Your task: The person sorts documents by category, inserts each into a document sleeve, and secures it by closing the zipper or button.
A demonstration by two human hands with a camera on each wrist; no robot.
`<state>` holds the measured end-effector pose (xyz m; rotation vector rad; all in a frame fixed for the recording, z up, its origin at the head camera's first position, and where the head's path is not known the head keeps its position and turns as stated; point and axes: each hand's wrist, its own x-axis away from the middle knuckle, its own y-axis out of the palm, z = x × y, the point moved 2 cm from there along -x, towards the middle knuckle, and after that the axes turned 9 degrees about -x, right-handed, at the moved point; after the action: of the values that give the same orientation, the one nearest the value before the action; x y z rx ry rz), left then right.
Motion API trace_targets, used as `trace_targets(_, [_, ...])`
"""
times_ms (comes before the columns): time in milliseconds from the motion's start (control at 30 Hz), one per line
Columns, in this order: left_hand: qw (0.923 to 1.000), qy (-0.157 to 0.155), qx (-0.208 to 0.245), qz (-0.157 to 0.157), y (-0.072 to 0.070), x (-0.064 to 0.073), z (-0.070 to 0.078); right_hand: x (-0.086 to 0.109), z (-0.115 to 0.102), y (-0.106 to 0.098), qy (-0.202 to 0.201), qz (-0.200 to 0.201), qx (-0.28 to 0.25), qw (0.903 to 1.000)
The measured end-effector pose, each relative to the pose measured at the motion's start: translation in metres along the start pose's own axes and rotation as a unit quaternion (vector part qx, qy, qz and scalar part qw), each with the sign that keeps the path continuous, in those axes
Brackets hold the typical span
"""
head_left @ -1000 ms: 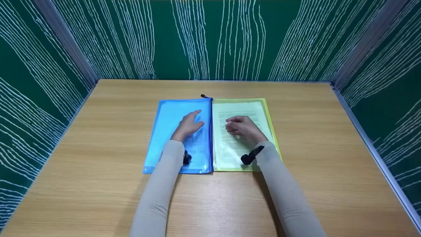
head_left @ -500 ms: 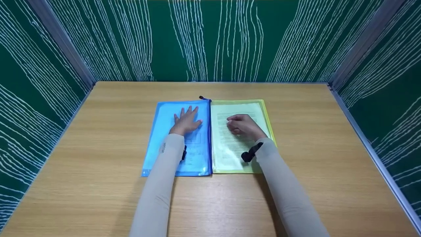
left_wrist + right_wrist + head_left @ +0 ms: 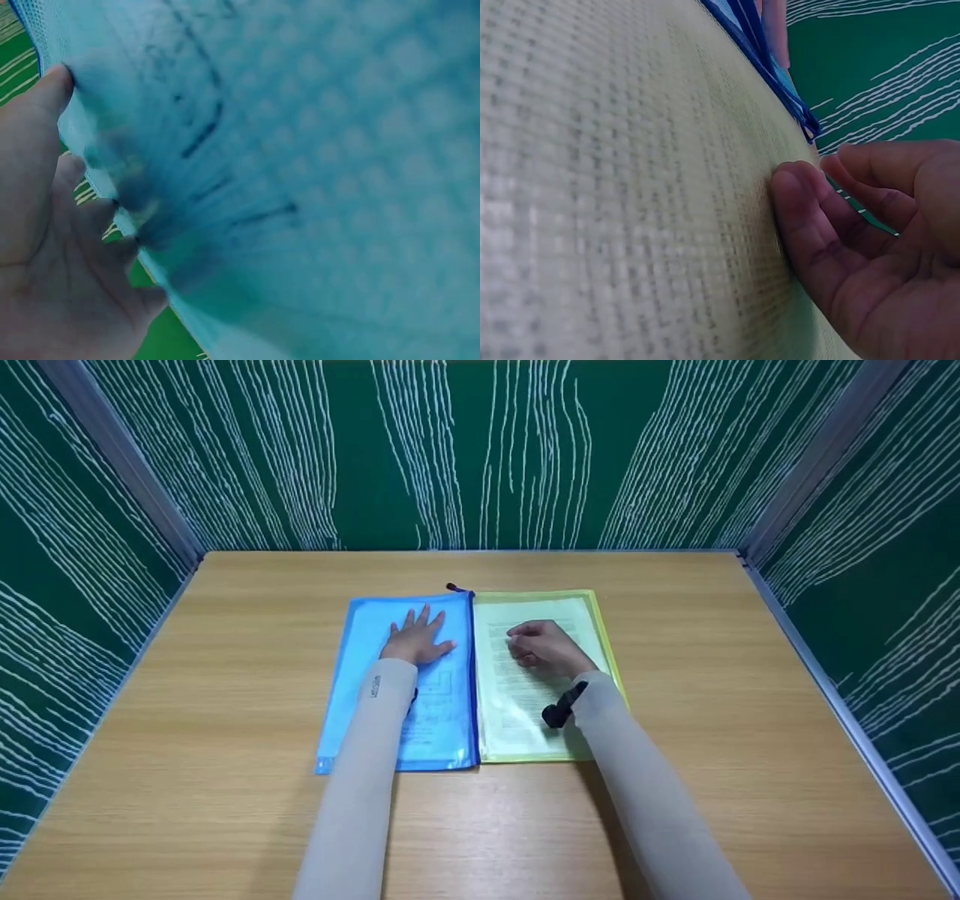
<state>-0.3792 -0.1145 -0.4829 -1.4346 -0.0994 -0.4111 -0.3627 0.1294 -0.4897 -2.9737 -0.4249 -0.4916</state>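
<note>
My left hand lies with spread fingers on a blue zip document pouch at left of centre. In the left wrist view, the fingertips press against the pouch's mesh-patterned plastic, and dark print shows through. Over the yellow-green document pouch on the right is my right hand, its fingers loosely curled and nothing held. From the right wrist, the fingertips appear right at that pouch's surface. A printed sheet is visible inside it.
The pouches lie side by side on a wooden table, the dark blue zip running between them. A zip pull sticks out at the far end. Green walls with white streaks enclose the back and sides.
My left hand has gone from sideways with fingers together to palm-down and spread on the blue pouch. My right hand stays over the yellow-green pouch. The head view has shifted slightly.
</note>
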Motion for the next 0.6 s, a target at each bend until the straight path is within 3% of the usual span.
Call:
trace_targets(333, [0.9993, 0.006, -0.023, -0.028, 0.003, 0.008, -0.003, -0.018, -0.004, 0.009, -0.005, 0.004, 0.027, 0.9996])
trace_targets(600, [0.9988, 0.013, -0.030, -0.036, 0.005, 0.012, -0.001, -0.031, -0.005, 0.011, -0.008, 0.037, 0.054, 0.9978])
